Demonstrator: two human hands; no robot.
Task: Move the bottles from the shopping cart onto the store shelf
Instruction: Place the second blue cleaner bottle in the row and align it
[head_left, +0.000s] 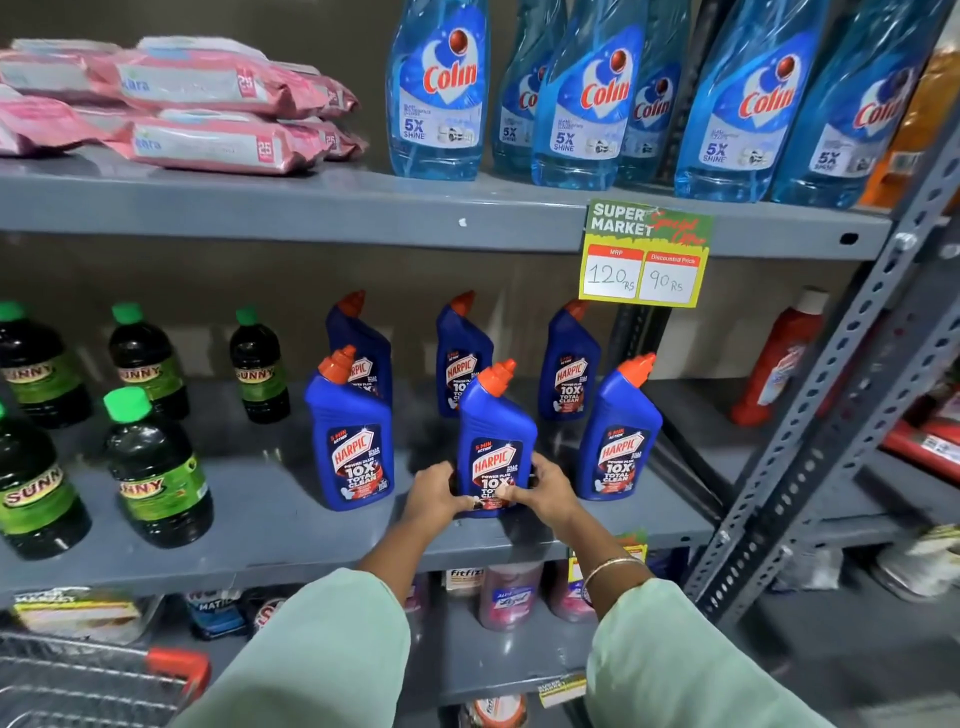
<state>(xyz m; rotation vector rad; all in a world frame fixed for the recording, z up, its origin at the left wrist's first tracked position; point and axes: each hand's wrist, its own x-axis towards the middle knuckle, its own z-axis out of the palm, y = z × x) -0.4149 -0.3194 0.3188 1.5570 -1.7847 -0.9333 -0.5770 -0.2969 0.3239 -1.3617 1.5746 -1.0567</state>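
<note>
A blue Harpic bottle (494, 431) with an orange cap stands upright at the front of the grey middle shelf (291, 525). My left hand (435, 493) grips its lower left side and my right hand (546, 488) grips its lower right side. Two more blue Harpic bottles stand beside it, one to the left (352, 436) and one to the right (621, 431). Three others stand in a row behind them. The shopping cart (78, 680), a wire basket with an orange handle, shows at the bottom left.
Dark green Sunny bottles (156, 467) fill the shelf's left part. Blue Colin bottles (439, 93) and pink packs (208, 104) sit on the upper shelf. A price tag (647, 254) hangs from its edge. A red bottle (779, 358) stands right, beside a perforated metal upright (831, 415).
</note>
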